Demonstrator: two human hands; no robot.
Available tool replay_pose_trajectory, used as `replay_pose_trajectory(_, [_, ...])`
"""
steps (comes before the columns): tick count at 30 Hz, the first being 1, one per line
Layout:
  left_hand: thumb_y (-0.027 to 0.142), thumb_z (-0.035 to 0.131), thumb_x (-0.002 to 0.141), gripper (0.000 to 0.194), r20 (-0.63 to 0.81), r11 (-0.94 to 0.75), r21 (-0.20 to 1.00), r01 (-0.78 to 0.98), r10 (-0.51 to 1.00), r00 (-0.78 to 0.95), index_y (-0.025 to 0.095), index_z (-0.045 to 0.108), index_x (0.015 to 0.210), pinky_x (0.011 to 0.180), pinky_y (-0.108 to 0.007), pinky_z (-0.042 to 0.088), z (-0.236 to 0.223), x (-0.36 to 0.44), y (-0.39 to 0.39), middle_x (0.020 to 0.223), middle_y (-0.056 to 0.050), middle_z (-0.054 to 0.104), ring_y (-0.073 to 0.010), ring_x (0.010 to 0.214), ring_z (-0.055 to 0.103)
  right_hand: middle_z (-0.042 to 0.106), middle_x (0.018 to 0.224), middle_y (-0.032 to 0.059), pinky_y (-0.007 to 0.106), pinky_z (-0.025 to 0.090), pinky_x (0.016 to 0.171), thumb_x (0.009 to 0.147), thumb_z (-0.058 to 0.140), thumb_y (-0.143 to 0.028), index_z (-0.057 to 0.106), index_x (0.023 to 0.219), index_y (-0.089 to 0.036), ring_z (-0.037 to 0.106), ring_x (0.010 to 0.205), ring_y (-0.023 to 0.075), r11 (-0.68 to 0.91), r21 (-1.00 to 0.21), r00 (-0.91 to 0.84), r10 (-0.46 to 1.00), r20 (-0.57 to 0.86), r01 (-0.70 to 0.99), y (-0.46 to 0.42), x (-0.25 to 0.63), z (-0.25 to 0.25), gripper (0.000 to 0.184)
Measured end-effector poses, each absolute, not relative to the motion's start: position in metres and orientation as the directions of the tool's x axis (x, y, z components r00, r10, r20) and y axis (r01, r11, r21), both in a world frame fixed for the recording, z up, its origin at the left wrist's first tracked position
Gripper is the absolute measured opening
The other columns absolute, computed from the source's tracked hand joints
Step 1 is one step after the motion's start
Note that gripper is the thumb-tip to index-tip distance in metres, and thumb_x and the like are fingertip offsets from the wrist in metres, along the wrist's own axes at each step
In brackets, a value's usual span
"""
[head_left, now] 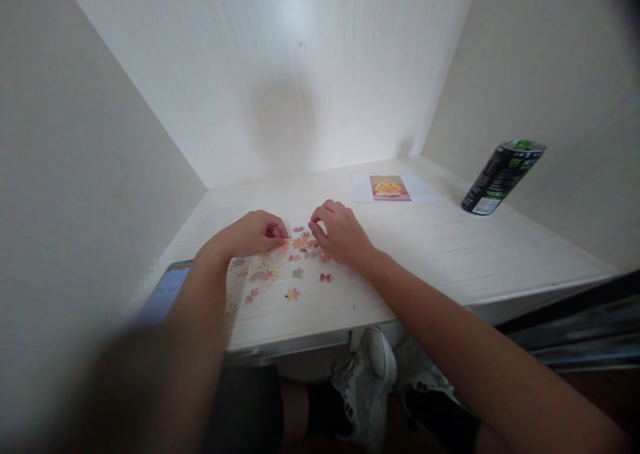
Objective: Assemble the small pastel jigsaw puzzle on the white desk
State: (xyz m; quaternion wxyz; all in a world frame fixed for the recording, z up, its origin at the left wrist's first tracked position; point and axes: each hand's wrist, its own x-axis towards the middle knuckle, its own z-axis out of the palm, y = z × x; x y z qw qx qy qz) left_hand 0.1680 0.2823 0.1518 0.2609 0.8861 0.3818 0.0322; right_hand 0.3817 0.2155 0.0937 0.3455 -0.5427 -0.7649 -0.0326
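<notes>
Small coloured jigsaw pieces (pixel 295 251) lie scattered on a white desk (pixel 450 254), some joined into a patch near the front left. My left hand (pixel 255 233) rests over the left side of the pieces with its fingers curled and its fingertips pinched at a piece. My right hand (pixel 337 231) sits just right of the cluster, fingers bent and tips pressed down among the pieces. What each hand grips is too small to name.
A reference picture (pixel 389 188) on white paper lies at the back of the desk. A black and green drink can (pixel 501 177) stands at the right. A phone (pixel 167 294) lies at the left front edge. White walls enclose the desk; my shoes (pixel 367 381) show below.
</notes>
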Motion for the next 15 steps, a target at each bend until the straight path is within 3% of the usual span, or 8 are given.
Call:
replay_pose_trajectory(7, [0.046,0.063,0.075,0.031,-0.102,-0.577,0.449,0.682,0.725,0.681,0.016,0.069,0.081,0.052,-0.025,0.035,0.1470,0.1702,0.2838,0.066,0.000,0.060,-0.0130,0.058,0.049,0.061,0.094,0.0098,0.035,0.038,0.082,0.093,0.048,-0.026,0.062,0.089,-0.017,0.054,0.092,0.0226,0.414,-0.310,-0.156,0.778,0.609,0.856,0.2181,0.3836,0.0901,0.017])
replay_pose_trajectory(15, [0.034,0.079,0.067,0.035,-0.280,-0.519,0.481,0.706,0.672,0.685,0.016,0.066,0.093,0.060,-0.025,0.045,0.1492,0.1668,0.2820,0.078,0.002,0.065,-0.0156,0.069,0.059,0.062,0.095,0.0099,0.034,0.038,0.081,0.093,0.048,-0.025,0.062,0.089,-0.017,0.054,0.093,0.0226,0.400,-0.323,-0.142,0.788,0.599,0.858,0.2179,0.3851,0.0922,0.016])
